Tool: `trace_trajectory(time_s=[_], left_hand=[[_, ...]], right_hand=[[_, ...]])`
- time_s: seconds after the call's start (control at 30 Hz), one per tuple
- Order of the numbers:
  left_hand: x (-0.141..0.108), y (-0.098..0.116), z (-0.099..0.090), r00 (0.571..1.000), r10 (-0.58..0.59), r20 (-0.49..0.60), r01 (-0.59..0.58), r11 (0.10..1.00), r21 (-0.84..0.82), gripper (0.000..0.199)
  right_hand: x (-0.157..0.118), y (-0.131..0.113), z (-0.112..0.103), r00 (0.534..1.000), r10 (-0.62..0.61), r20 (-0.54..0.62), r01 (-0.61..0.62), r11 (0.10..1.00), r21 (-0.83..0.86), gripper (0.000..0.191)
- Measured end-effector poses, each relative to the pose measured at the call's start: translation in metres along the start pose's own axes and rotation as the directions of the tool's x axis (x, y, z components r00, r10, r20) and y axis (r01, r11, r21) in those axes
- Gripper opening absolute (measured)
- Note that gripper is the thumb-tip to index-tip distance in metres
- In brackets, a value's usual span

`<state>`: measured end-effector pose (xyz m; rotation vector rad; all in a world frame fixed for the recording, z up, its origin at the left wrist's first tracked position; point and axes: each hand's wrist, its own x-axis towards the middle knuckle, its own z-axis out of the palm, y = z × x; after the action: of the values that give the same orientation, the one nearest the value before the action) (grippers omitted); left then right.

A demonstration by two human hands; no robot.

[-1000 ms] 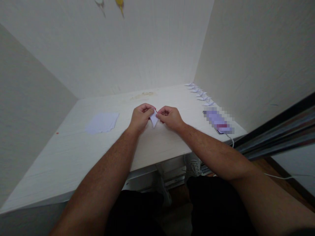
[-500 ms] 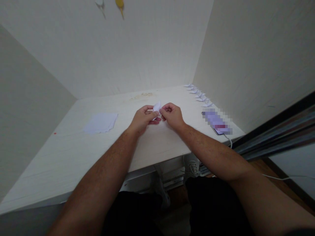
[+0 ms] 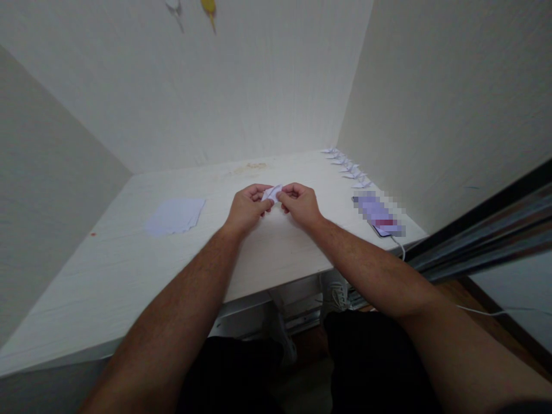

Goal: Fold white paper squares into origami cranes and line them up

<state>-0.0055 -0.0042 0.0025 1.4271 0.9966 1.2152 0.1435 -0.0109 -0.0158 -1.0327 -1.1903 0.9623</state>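
Between my two hands, over the middle of the white desk [image 3: 276,247], is a small folded piece of white paper [image 3: 272,193]. My left hand [image 3: 248,208] pinches its left side, thumb in front and fingers behind. The right edge is gripped by my right hand [image 3: 301,202], thumb and index finger pressed together on it. The fingers partly cover the paper, so its full shape cannot be made out.
A stack of white paper sheets [image 3: 176,215] lies on the left of the desk. Several folded paper cranes [image 3: 349,168] stand in a row along the right wall. In front of them is a blurred-out phone [image 3: 377,214] with a white cable [image 3: 400,247].
The folded paper has tilted over to the right and now lies flatter between my hands. My left fingers have curled in behind it, and both hands hold it by opposite sides.
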Motion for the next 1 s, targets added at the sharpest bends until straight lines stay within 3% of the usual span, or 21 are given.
trace_trajectory(time_s=[0.6, 1.0], left_hand=[[-0.0004, -0.0014, 0.0009, 0.998, 0.021, 0.062, -0.022, 1.000, 0.014, 0.038], [-0.0036, 0.0042, 0.0021, 0.998, -0.003, 0.063, 0.001, 0.999, 0.035, 0.035]], right_hand=[[0.0019, -0.0024, 0.0002, 0.997, 0.011, -0.074, -0.012, 1.000, -0.011, 0.014], [0.0024, -0.0039, -0.0010, 0.991, -0.054, -0.124, 0.055, 0.999, 0.003, 0.006]])
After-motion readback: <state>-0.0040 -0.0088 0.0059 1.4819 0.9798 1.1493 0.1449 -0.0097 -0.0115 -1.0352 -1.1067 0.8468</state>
